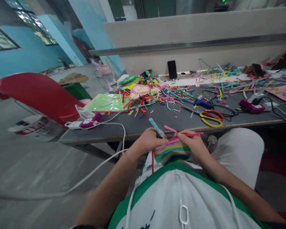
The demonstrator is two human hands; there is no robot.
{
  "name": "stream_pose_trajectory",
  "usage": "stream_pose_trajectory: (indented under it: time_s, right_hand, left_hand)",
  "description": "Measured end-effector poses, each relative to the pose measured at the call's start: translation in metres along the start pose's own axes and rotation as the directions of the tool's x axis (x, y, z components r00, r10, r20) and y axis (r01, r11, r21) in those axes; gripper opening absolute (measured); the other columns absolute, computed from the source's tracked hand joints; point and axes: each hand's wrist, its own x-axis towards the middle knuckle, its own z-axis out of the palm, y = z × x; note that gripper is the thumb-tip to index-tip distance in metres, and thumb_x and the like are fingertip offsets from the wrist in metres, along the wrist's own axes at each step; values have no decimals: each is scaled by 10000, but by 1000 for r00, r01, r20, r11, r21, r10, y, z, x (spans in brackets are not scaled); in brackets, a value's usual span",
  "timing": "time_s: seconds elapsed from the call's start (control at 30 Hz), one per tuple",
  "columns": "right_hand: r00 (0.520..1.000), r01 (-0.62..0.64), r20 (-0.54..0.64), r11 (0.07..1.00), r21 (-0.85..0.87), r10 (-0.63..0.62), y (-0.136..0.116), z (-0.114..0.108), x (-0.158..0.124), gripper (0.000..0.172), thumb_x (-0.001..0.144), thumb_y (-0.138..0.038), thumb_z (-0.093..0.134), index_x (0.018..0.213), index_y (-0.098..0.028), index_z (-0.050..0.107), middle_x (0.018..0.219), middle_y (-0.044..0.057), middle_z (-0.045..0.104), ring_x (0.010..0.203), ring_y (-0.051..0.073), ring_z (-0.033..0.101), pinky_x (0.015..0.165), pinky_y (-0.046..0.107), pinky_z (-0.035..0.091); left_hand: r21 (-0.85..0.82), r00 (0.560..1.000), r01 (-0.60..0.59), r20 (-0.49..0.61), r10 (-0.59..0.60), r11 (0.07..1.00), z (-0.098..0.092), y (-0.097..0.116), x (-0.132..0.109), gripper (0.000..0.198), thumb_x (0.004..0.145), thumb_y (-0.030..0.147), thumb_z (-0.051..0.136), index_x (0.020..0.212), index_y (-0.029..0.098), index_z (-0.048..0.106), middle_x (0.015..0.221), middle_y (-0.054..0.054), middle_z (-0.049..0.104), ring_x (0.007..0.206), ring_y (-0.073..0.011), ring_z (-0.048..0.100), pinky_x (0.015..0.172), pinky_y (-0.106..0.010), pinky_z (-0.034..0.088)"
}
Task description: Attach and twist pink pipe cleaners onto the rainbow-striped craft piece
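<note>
Close to my lap, a striped piece made of coloured pipe cleaners (173,152) hangs between both hands, with pink, yellow, green and blue bands. My left hand (150,140) is closed on its left edge. A light blue fuzzy stick (156,127) points up from that hand's fingers. With thumb and fingers pinched, my right hand (193,143) grips a bright pink pipe cleaner (171,128) at the top edge of the piece. One pink end sticks out to the right past my fingers. The lower part of the striped piece is partly hidden by my jacket.
Heaped pipe cleaners and clippings (154,92) cover the grey table (105,133). Scissors (211,118) with red and yellow handles, a blue glue gun (203,103) and a phone (172,70) are there. A white cable (90,176) runs past my left arm. A red chair (38,95) stands left.
</note>
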Motion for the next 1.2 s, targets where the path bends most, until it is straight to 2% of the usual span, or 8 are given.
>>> stream_pose_trajectory:
  time_s: [0.2,0.43,0.73,0.87,0.97,1.03,1.13,1.2]
  right_hand:
    - [999,-33,-18,999,-12,33,7,2,4,182,692,-347,684,764,-185,730,698,21,673,679,182,594,638,284,453]
    - [994,93,-32,973,-212,-102,4,2,9,199,700,-336,663,771,-167,741,779,54,709,752,202,629,670,287,468]
    - [990,118,-49,964,-238,-133,16,5,11,202,731,-350,635,777,-168,710,775,51,704,757,195,623,678,286,465]
    - [998,55,-10,977,-207,-59,5,-3,25,229,701,-373,659,765,-155,693,662,20,646,638,159,562,587,263,425]
    - [998,35,51,990,-134,-28,-16,-13,34,253,665,-375,696,776,-148,683,619,-3,593,577,128,503,539,245,384]
    - [997,27,81,993,-112,-17,-33,-19,35,270,649,-377,714,778,-143,678,602,-12,563,553,112,469,516,236,353]
    - [993,7,121,995,-100,6,-50,-22,29,281,639,-385,726,764,-141,666,577,-22,528,523,97,429,487,229,308]
    - [985,4,172,996,-94,13,-56,-20,24,279,645,-391,724,761,-145,660,576,-25,521,516,93,420,478,226,290]
  left_hand:
    - [42,999,24,29,-25,999,0,-4,2,281,706,392,632,756,125,705,708,-32,680,702,-190,626,622,-252,464]
    - [11,998,44,33,-44,999,-1,-5,3,276,707,378,626,760,119,703,691,-28,669,683,-187,615,600,-252,456]
    - [-66,996,83,41,-81,994,2,-10,4,302,720,401,634,790,118,709,719,-35,677,712,-201,629,622,-267,468]
    - [-179,989,119,105,-101,977,-4,-3,7,372,711,417,664,895,98,714,811,-63,706,767,-224,644,675,-298,495]
    - [-286,987,96,151,-54,953,-19,10,3,412,694,407,707,974,105,702,946,-94,712,874,-239,645,776,-329,503]
    - [-336,993,46,118,-6,941,-32,20,-2,409,696,382,723,1017,129,693,1013,-101,702,929,-234,639,834,-333,493]
    - [-364,997,-70,-63,51,929,-45,30,-6,440,715,349,721,1116,176,665,1047,-88,697,958,-219,635,864,-331,489]
    - [-314,984,-144,-150,101,938,-45,35,-5,441,719,340,721,1128,185,663,1043,-86,697,960,-217,634,847,-320,495]
